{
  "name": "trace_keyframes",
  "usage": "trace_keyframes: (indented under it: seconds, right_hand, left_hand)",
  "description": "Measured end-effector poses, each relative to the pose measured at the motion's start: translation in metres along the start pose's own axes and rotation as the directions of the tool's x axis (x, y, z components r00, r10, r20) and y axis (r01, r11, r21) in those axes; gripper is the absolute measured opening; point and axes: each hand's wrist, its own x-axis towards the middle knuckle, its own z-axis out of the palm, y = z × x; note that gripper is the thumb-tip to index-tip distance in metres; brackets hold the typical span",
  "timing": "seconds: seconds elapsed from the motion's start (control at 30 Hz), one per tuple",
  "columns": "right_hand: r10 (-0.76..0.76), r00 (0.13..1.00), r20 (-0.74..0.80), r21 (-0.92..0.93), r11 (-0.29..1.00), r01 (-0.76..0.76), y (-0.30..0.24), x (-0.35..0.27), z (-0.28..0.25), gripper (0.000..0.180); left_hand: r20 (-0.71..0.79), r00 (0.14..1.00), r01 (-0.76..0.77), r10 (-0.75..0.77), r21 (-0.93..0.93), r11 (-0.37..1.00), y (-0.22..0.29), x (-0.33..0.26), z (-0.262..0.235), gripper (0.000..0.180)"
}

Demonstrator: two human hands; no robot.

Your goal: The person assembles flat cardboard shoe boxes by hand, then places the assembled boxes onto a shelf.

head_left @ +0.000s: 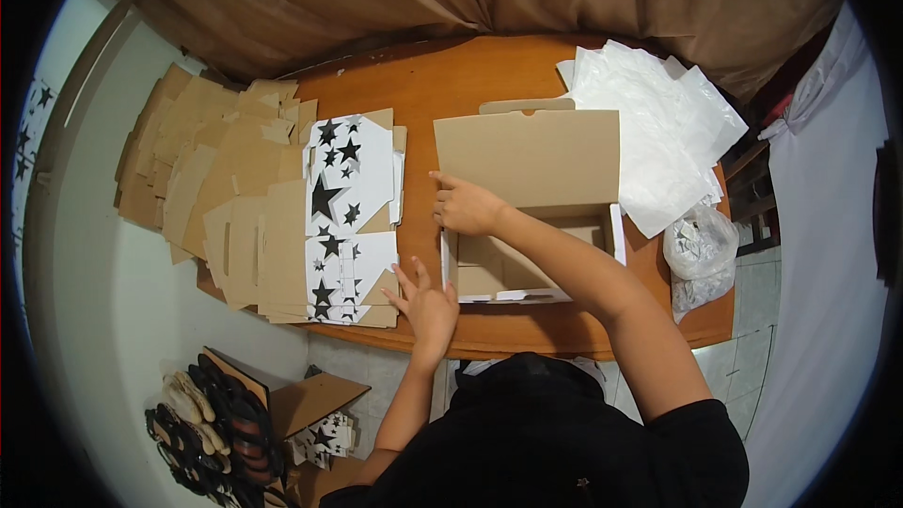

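Note:
A brown cardboard box (529,158) stands on the table in front of me, its lid folded up and back and its white-edged walls raised. My right hand (467,206) reaches across it to the rear left corner, where lid and side wall meet. The index finger stretches out to the left; the other fingers are partly hidden. Close to the box's front left corner, my left hand (429,312) is open with fingers spread. Its fingertips are near the edge of a stack of flat white box blanks printed with black stars (350,198).
Piled brown cardboard blanks (212,165) cover the table's left side. White sheets (649,132) lie at the back right, beside a clear plastic bag (701,249). Brown curtains (564,0) hang behind the table (423,75). Sandals (221,409) stand below left.

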Motion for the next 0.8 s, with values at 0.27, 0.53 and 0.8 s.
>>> trace_keyframes:
  seconds: [0.27, 0.53, 0.8]
  right_hand:
    - [0.215, 0.894, -0.393, 0.166, 0.973, -0.161, -0.016, -0.035, 0.002, 0.021]
    - [0.248, 0.966, 0.073, 0.274, 0.926, -0.259, -0.033, -0.208, -0.078, 0.017]
    - [0.348, 0.937, -0.025, 0.227, 0.915, -0.334, -0.079, -0.262, -0.077, 0.023]
  left_hand:
    - [-0.110, 0.992, -0.038, 0.055, 0.153, 0.987, -0.042, 0.026, 0.003, 0.034]
    - [0.022, 0.999, 0.028, -0.030, 0.067, 0.997, -0.025, 0.036, -0.024, 0.032]
    - [-0.001, 0.998, 0.059, -0.059, 0.054, 0.997, -0.022, 0.036, -0.022, 0.031]
